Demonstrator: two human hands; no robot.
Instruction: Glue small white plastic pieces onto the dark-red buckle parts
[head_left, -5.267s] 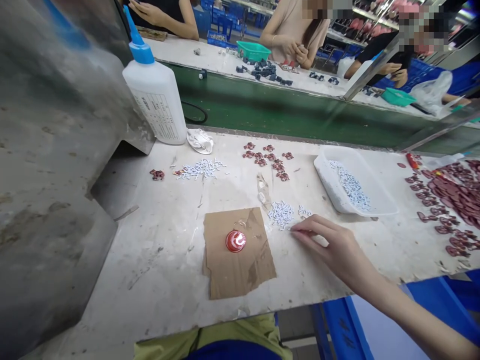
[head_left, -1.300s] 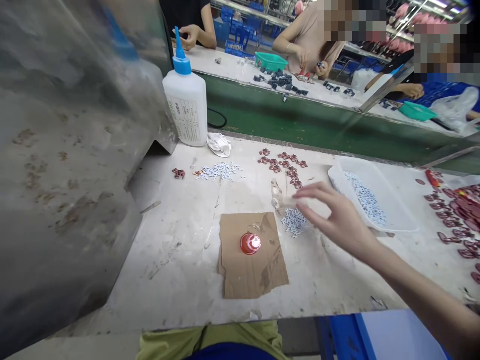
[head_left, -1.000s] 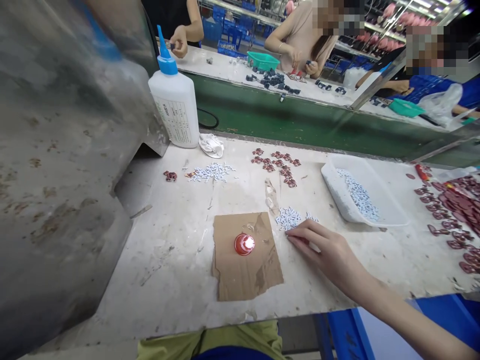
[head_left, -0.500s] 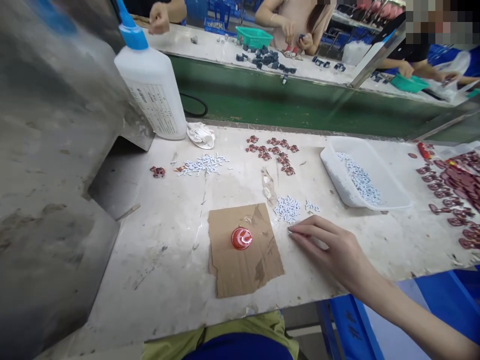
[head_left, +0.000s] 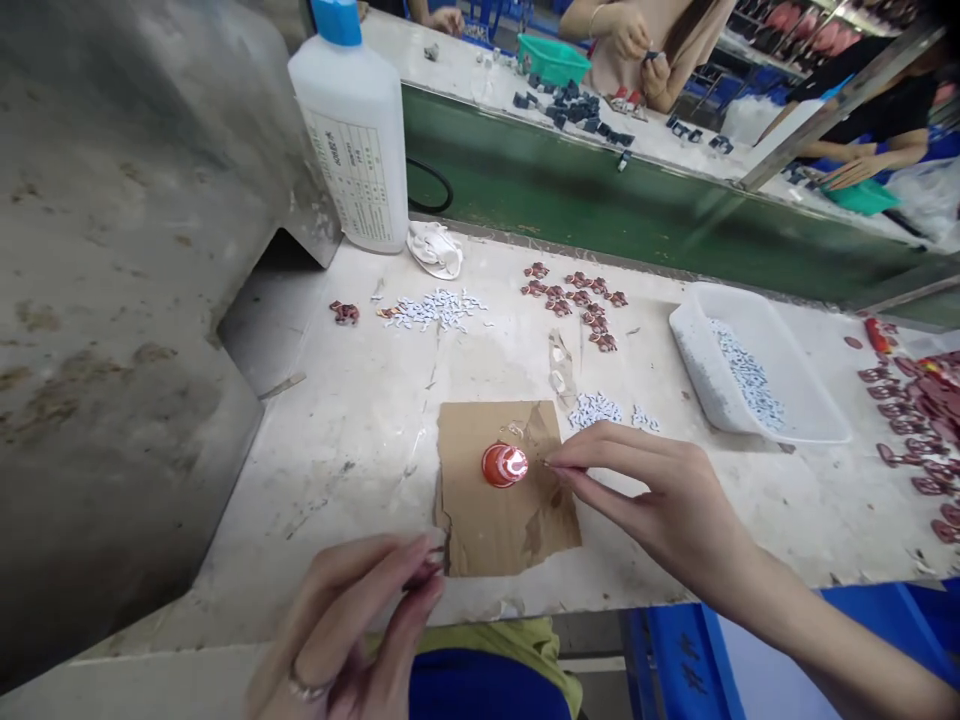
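My left hand [head_left: 360, 620], a ring on one finger, is at the front edge of the table. Its thumb and fingertips are closed on a small dark brown piece [head_left: 429, 568], mostly hidden by the fingers. My right hand [head_left: 660, 500] reaches over the right edge of a torn cardboard square [head_left: 480, 530]. Its thumb and fingers are pinched together on something too small to make out. Just left of those fingertips, a shiny red blob with white glare [head_left: 504, 465] sits on the cardboard. Small pale blue-white pieces [head_left: 595, 410] lie heaped behind the right hand.
A white bottle with a blue cap [head_left: 360, 150] and a crumpled white cloth [head_left: 435, 250] stand at back left. More pale pieces [head_left: 439, 310] and brown figures [head_left: 577, 295] are spread behind the cardboard. A plastic tub [head_left: 814, 410] is to the right. Co-workers sit across the green barrier [head_left: 540, 180].
My left hand has come into view from below with the brown piece in its fingers. My right hand has moved left from the bare table to over the cardboard's edge. The view has shifted.
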